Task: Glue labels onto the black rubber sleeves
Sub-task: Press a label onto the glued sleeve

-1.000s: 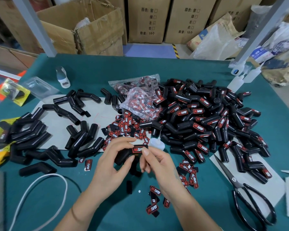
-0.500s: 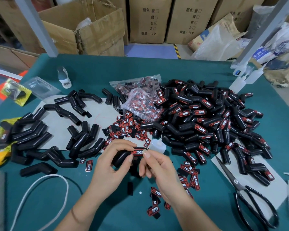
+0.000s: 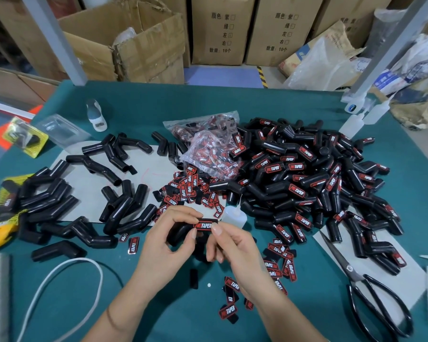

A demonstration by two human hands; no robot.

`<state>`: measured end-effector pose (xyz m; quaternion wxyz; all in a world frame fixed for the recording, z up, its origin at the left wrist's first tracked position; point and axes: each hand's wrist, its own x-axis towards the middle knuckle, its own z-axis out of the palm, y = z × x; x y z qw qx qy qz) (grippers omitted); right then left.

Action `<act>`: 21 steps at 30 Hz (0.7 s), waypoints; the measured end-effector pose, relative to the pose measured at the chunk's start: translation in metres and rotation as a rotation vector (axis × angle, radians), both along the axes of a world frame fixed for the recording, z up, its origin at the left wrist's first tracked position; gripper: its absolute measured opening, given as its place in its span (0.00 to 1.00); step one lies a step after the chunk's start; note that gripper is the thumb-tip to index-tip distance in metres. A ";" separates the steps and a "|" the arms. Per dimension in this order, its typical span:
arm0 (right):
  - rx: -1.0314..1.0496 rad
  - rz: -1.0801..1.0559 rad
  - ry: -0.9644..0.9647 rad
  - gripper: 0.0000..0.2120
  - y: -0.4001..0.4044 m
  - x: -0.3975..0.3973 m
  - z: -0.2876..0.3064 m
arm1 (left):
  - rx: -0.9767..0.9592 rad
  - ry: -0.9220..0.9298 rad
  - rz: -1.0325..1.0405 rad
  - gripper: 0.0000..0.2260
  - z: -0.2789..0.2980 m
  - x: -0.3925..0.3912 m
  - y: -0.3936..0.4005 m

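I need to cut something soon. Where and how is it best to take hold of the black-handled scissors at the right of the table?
Probably grip the black-handled scissors by the looped handles, coming from the near right side. The loops lie nearest the person, while the closed blades point away toward the pile.

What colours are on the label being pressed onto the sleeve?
Black with a red border, red and white lettering; the label shows in the head view.

Even, soft light; edges bend and blur, perhaps from motion.
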<state>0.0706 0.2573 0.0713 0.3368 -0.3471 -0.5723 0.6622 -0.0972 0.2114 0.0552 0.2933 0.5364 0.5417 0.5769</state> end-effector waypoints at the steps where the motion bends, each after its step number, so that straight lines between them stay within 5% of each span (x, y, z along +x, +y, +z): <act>1: -0.001 0.001 0.001 0.18 0.000 0.000 0.000 | -0.003 -0.003 -0.001 0.07 0.000 0.000 0.000; 21: 0.015 0.004 -0.037 0.11 -0.001 0.000 0.005 | 0.002 0.003 0.002 0.09 -0.006 -0.002 0.002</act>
